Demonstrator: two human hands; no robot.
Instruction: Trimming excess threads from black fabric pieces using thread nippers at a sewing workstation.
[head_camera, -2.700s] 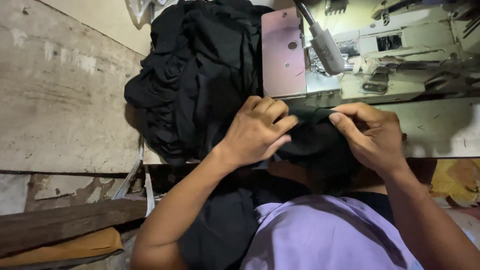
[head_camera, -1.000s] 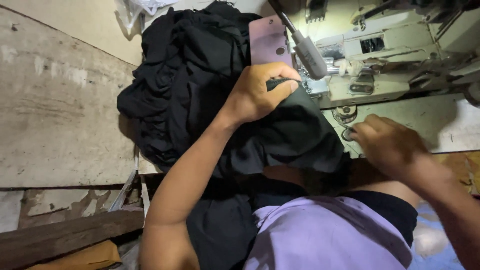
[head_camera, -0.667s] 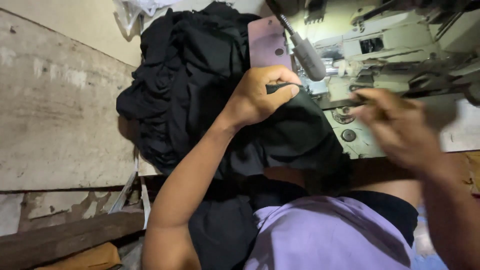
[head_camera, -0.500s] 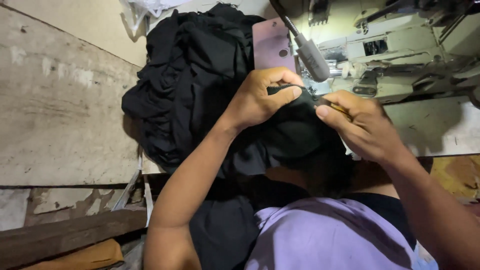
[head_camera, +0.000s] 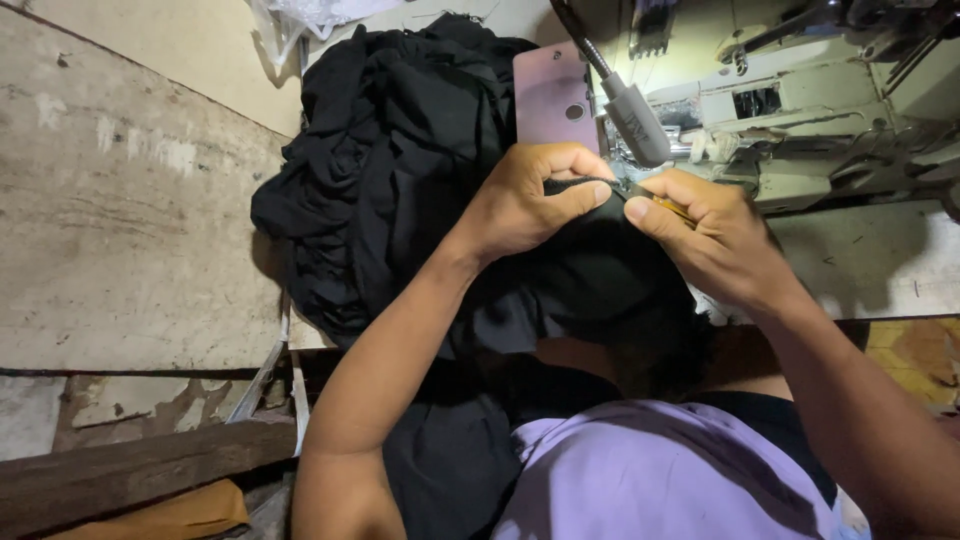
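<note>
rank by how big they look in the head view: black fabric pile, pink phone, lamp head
1. black fabric pile, by far the largest.
2. pink phone.
3. lamp head, smallest, though it may sit nearer the camera, so this is apparent size only.

We have a single view, from a camera worn on the person's head, tilted steeply down and slightly forward over their own forearms. It sits close: the left hand (head_camera: 525, 200) and right hand (head_camera: 715, 235) fill the middle of the frame, and the lilac shirt (head_camera: 660, 480) crowds the bottom edge. Ahead, at the top of the frame, we face the sewing machine (head_camera: 800, 110); a pile of black cloth (head_camera: 390, 170) rises at upper centre. To our left we look down past the bench to a bare wall (head_camera: 120, 220) and a wooden plank (head_camera: 130, 470).
</note>
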